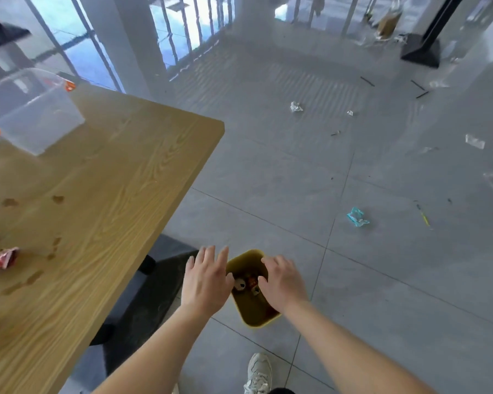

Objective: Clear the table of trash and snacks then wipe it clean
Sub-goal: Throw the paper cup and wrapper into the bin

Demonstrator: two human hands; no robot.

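While the left hand (207, 280) and right hand (282, 282) hover spread and empty over the bin (252, 312), a knock could tip it; trash would spill.

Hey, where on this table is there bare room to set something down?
The widest bare stretch of the table runs along its right edge, from the clear container at the far end towards the near end. The left side is crowded: brown stains and a crumpled red wrapper. Left hand and right hand crowd the mouth of the yellow bin.
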